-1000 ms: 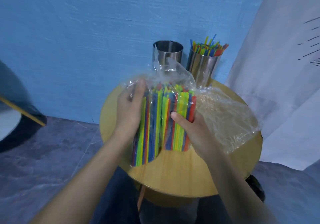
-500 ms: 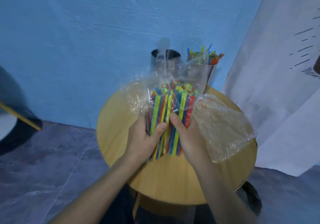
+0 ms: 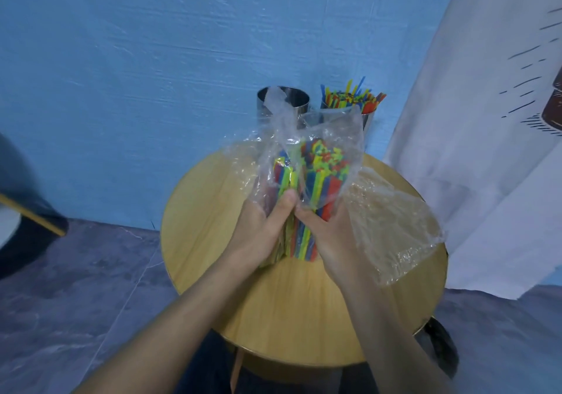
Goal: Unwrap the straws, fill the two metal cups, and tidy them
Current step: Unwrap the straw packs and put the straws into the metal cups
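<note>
A bundle of colourful straws point(image 3: 316, 180) stands nearly upright over the round wooden table point(image 3: 213, 211), still partly inside a clear plastic wrapper point(image 3: 331, 132) that is open at the top. My left hand point(image 3: 261, 229) and my right hand point(image 3: 331, 238) grip the bundle's lower half from either side, thumbs meeting in front. Behind it stand two metal cups: the left cup point(image 3: 292, 97) shows no straws, the right cup point(image 3: 369, 118) is packed with straws point(image 3: 352, 100).
A second, crumpled clear wrapper point(image 3: 392, 226) lies on the table's right side. A blue wall is right behind the cups. White cloth point(image 3: 474, 150) hangs at the right. A dark object with a yellow stick point(image 3: 30, 214) sits at far left.
The bundle went from lying flat to standing upright. Both hands slid down to its lower half and closed together, and the wrapper's open top now rises in front of the cups.
</note>
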`<state>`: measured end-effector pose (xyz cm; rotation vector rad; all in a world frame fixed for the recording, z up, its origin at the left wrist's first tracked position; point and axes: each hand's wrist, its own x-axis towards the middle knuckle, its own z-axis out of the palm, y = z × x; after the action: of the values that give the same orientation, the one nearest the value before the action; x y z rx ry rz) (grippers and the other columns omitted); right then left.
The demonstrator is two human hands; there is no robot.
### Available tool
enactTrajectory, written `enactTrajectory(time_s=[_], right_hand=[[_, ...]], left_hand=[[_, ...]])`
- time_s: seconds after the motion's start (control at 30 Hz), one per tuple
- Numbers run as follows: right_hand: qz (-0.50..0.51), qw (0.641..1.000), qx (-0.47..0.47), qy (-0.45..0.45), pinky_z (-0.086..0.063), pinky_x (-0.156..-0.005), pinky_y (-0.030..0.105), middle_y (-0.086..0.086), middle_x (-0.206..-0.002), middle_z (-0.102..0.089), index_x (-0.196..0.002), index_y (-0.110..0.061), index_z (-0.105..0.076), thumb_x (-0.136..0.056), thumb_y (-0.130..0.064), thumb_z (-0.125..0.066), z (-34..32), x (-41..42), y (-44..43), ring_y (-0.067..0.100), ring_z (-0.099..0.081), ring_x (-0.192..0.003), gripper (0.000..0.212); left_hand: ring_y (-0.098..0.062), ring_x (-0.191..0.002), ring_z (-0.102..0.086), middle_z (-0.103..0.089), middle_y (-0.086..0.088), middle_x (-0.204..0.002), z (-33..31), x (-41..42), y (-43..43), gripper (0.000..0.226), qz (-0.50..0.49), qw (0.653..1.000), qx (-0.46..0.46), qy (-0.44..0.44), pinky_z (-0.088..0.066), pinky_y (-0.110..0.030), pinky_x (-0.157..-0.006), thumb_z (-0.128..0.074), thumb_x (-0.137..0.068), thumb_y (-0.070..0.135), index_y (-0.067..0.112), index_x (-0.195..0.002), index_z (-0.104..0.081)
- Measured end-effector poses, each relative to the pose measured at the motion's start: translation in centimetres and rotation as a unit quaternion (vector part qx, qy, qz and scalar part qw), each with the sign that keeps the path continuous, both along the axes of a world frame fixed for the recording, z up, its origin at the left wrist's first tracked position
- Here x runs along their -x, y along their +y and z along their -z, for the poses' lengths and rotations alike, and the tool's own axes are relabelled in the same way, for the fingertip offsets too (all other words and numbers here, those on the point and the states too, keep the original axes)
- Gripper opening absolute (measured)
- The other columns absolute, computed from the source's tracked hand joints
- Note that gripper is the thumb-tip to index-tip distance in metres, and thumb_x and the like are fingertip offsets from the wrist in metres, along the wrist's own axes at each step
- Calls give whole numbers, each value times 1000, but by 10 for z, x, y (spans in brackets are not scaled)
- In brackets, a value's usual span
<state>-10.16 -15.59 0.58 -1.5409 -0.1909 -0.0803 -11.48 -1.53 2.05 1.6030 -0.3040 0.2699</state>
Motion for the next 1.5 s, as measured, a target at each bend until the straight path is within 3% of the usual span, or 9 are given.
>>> enactTrajectory(time_s=[0.2, 0.5, 0.7, 0.87, 1.1, 1.23, 1.3, 1.4, 1.5], right_hand=[[20, 997, 39, 70, -58, -95, 50, -4, -107, -79, -121, -21, -70, -55, -70, -88, 36, 10, 9, 16, -75, -102, 84], [-70, 988, 78, 110, -61, -85, 37, -7, -114, -75, -133, -27, -58, -50, -78, -84, 32, 13, -2, 15, -73, -102, 101], [-50, 995, -22, 81, -53, -94, 18, -13, -125, -71, -129, -42, -61, -73, -94, -42, 25, 32, 4, 1, -65, -118, 79], [-23, 997, 17, 65, -46, -90, 7, -11, -129, -65, -144, -24, -51, -96, -54, -32, 34, 26, 15, -3, -62, -117, 60], [-39, 995, 47, 76, -56, -88, 29, -10, -119, -73, -137, -30, -55, -111, -27, -43, 32, 27, 4, 9, -70, -109, 29], [-38, 994, 72, 69, -48, -87, 29, -30, -101, -71, -106, -58, -62, -96, -60, -57, 9, 34, -9, -9, -66, -95, 12], [-33, 988, 142, 50, -45, -83, 22, -37, -104, -68, -114, -58, -56, -78, -78, -61, 4, 29, -14, -16, -64, -95, 41], [-50, 989, 138, 28, -55, -91, 27, -17, -113, -74, -133, -29, -58, -77, -56, -80, -3, 13, -15, -2, -70, -105, 67], [-74, 983, 167, 0, -56, -89, 21, -12, -109, -78, -122, -27, -71, -83, -39, -80, -8, 5, -13, 2, -72, -103, 42]], left_hand=[[-17, -110, -71, -75, 3, -115, 51, 6, 11, 60, -35, 995, -89, 26, -55, -46, -96, -50, -97, 65, 16, -128, -65], [-13, -116, -69, -73, 6, -125, 20, 14, 42, 48, 76, 989, -70, 108, -55, -24, -95, -74, -93, 29, 19, -136, -55], [-9, -115, -69, -73, 11, -124, 17, 14, 36, 54, 106, 987, -44, 115, -54, -20, -93, -70, -90, 27, 19, -139, -51], [-3, -114, -68, -72, 19, -122, 23, 14, 25, 67, 90, 991, -29, 98, -52, -14, -91, -71, -77, 60, 34, -133, -47], [-10, -95, -76, -79, 5, -103, 30, 6, 15, 59, -27, 996, -25, 79, -58, -22, -80, -83, -79, 37, 12, -128, -61], [-9, -92, -76, -79, 6, -99, 30, 1, 17, 55, -43, 996, -27, 75, -54, -17, -78, -79, -81, 42, 9, -123, -66], [-5, -98, -74, -78, 11, -104, 31, -1, 18, 66, -46, 996, -31, 68, -52, -13, -81, -80, -79, 53, 9, -125, -65], [-1, -101, -71, -76, 18, -106, 28, 0, 19, 90, -37, 996, -48, 58, -53, -15, -85, -68, -72, 81, 10, -127, -61], [-5, -114, -68, -72, 14, -118, 19, 1, 18, 94, 0, 995, -70, 70, -50, -25, -97, -51, -75, 90, 18, -136, -55]])
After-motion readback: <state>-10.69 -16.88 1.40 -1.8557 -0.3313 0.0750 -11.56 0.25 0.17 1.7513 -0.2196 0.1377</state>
